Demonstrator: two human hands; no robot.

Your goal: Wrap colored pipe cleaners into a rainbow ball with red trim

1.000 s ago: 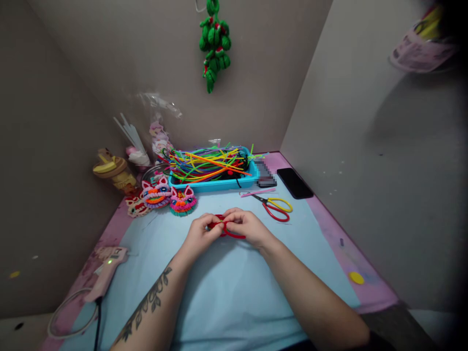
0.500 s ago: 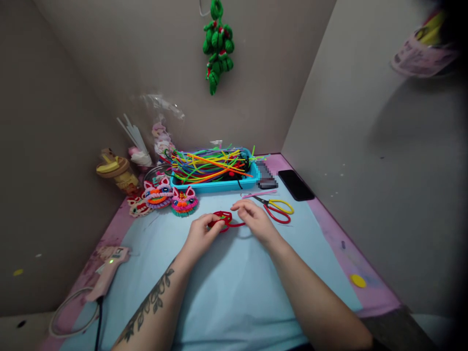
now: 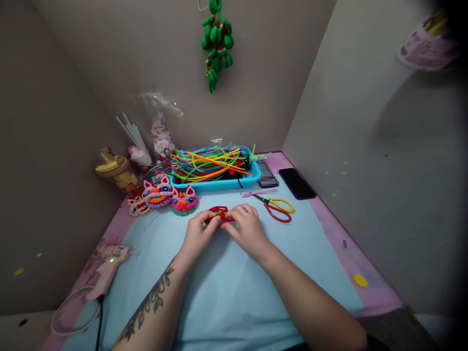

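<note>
Head cam: pink glue gun (image 3: 107, 265) sits lower left, little lion-face crafts (image 3: 171, 197) left of center. Dead center, left hand (image 3: 197, 234) and right hand (image 3: 246, 229) are close together, both pinching a red pipe-cleaner piece (image 3: 218, 215) just over the blue mat (image 3: 226, 292). Scissors (image 3: 276, 207) lie just right, phone (image 3: 297, 183) further right.
</note>
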